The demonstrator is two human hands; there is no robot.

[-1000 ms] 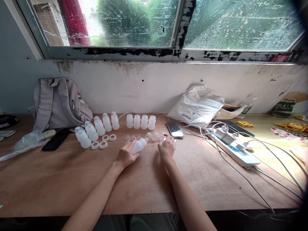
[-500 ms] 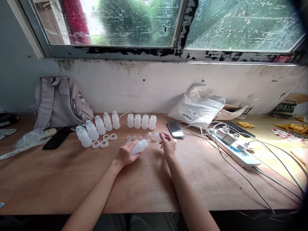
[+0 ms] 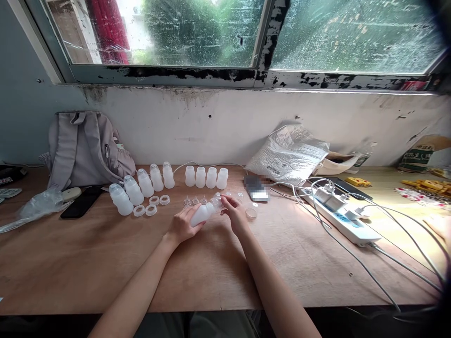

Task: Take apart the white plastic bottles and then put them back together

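I take my bearings from the row of four open bottles [image 3: 200,177], which stands upright near the back of the brown wooden surface [image 3: 116,263]. Behind the row rises a stained, pale wall [image 3: 158,122], and above it is a window [image 3: 197,33] with spotted glass and a frame whose paint is flaking. Left of the row are five capped bottles [image 3: 144,183] in a slanting line, with four white rings [image 3: 151,210] lying in front of them. Farther left, a grey backpack [image 3: 77,150] leans against the wall, a dark phone [image 3: 81,203] and a crumpled clear bag [image 3: 42,204] before it. Right of the row I see a silvery packet [image 3: 289,155], then a white power strip [image 3: 347,225] crowded with plugs and cables, and yellow pieces [image 3: 358,181] beyond. Three small clear stemmed parts [image 3: 195,201] sit just in front of the row.

Both forearms reach in from the near edge, angled towards each other, and the hands meet in front of the row. The left hand [image 3: 183,227] is curled around a frosted bottle [image 3: 199,216], which it holds tilted, neck up and to the right. The right hand [image 3: 235,215] comes in from the other side, palm turned inward, its fingers drawn narrow on a clear cap [image 3: 216,202] at the bottle's neck. I cannot tell how far the cap is seated.
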